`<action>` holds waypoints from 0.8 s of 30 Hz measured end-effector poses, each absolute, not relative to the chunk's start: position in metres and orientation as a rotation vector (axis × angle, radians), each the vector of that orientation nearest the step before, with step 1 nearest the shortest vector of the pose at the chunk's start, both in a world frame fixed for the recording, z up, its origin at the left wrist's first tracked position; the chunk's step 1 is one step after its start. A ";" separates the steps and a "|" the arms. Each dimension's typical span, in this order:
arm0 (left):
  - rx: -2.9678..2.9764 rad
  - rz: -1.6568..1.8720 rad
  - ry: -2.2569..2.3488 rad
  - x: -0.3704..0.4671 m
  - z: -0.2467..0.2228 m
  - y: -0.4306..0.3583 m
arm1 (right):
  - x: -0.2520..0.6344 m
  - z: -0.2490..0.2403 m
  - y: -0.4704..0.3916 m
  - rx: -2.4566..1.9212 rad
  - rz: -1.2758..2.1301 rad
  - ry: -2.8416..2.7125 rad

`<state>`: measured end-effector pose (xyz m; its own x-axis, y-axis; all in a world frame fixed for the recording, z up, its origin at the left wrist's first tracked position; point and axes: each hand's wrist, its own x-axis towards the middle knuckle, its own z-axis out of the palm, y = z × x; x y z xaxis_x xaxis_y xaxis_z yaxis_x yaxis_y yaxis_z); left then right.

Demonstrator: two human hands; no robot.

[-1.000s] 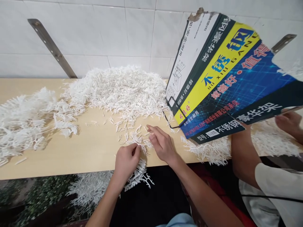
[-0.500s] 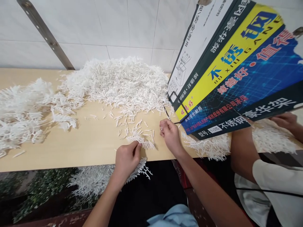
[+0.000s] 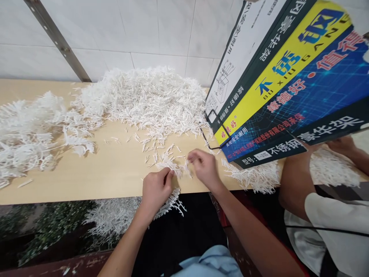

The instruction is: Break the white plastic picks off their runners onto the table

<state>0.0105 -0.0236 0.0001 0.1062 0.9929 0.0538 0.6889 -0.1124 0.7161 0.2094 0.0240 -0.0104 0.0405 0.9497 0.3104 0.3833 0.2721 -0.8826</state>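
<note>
My left hand (image 3: 157, 188) is closed near the front edge of the wooden board (image 3: 109, 181), thumb pressed against the fingers on a white branching plastic piece (image 3: 170, 163). That piece lies just beyond the fingertips. To its right, my right hand (image 3: 204, 167) hovers close by with fingers curled and blurred; whether it holds anything is not visible. Small loose white sticks (image 3: 152, 148) are scattered beyond both hands. Behind them rises a large heap of white pieces (image 3: 150, 96).
More white branching pieces lie at the left (image 3: 29, 134) and below the board's edge (image 3: 115, 219). A large printed box (image 3: 288, 88) leans at the right. Beyond it are another person's arm (image 3: 296, 177) and white pieces (image 3: 256, 177).
My right hand has moved slightly left, nearer to my left hand, and its fingers have changed pose. My left hand stays at nearly the same spot. The view has shifted slightly.
</note>
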 end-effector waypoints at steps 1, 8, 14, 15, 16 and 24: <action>1.855 0.764 1.630 0.010 0.000 -0.024 | 0.212 -0.012 0.026 -1.321 0.702 -1.384; 1.741 0.848 1.667 0.010 0.001 -0.022 | 0.206 0.007 0.015 -1.174 0.505 -1.781; 1.696 0.883 1.631 0.011 0.002 -0.022 | 0.200 0.009 0.010 -1.112 0.553 -1.995; 1.732 0.853 1.628 0.012 0.001 -0.023 | 0.201 0.007 0.011 -1.144 0.561 -1.922; 1.775 0.822 1.622 0.012 0.001 -0.024 | 0.202 0.004 0.012 -1.182 0.567 -1.843; 1.671 0.973 1.599 0.006 -0.001 -0.029 | 0.215 -0.009 0.018 -1.353 0.723 -1.229</action>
<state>0.0058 -0.0289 -0.0010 -0.0051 0.9960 0.0897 0.5371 -0.0729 0.8403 0.2146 0.0178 -0.0085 0.2715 0.9353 0.2270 0.2565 0.1570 -0.9537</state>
